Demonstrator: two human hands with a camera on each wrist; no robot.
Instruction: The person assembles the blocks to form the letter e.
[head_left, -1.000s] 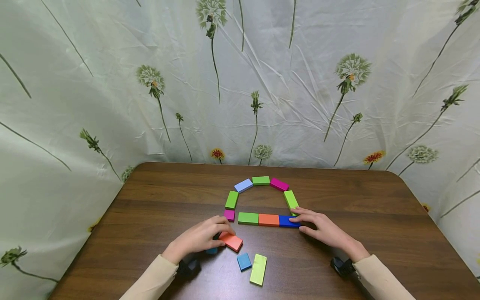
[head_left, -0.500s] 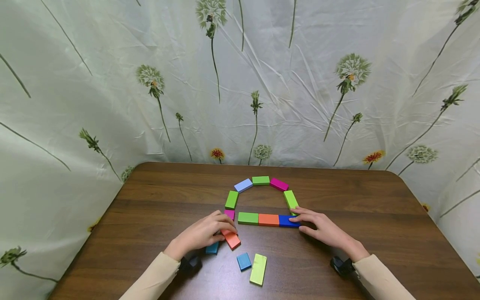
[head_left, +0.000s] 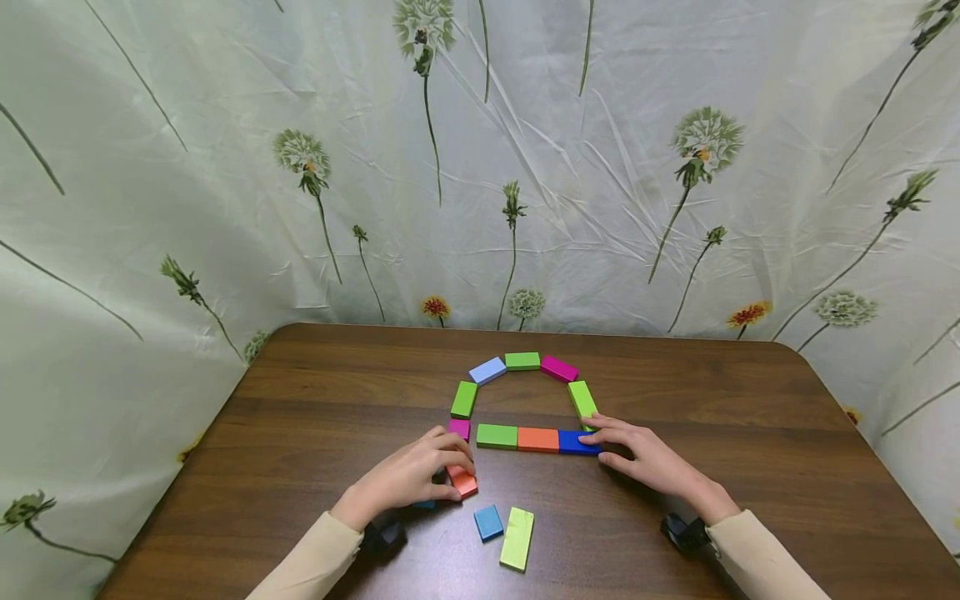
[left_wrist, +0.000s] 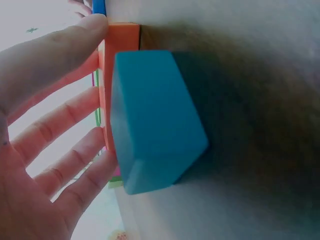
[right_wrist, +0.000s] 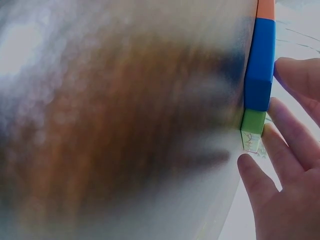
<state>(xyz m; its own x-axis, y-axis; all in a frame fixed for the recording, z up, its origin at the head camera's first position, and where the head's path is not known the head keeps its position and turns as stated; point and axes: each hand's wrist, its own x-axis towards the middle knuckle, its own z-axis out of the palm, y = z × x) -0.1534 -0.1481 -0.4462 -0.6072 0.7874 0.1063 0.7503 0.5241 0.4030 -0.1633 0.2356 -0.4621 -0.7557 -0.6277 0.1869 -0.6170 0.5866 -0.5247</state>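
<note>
My left hand (head_left: 411, 473) pinches a coral-orange wooden block (head_left: 464, 482) between thumb and fingers, low over the table and just below a small magenta block (head_left: 459, 428). A teal block (left_wrist: 155, 120) stands large in front of it in the left wrist view; in the head view the hand mostly hides it. My right hand (head_left: 651, 458) rests with relaxed, spread fingers on the dark blue block (head_left: 573, 443) and by the lower end of a lime block (head_left: 582, 402). That blue block ends a straight row with an orange block (head_left: 537, 440) and a green block (head_left: 497, 436).
Above the row, an arch runs through a green block (head_left: 463, 400), a light blue block (head_left: 487, 371), another green block (head_left: 522, 362) and a magenta block (head_left: 558, 369). Nearer me lie a small blue block (head_left: 488, 523) and a yellow-green block (head_left: 517, 540) on the brown table (head_left: 750, 417).
My left hand has shifted slightly, turning the coral-orange block more upright and drawing it a little up and left, under the small magenta block. The right hand has stayed in place.
</note>
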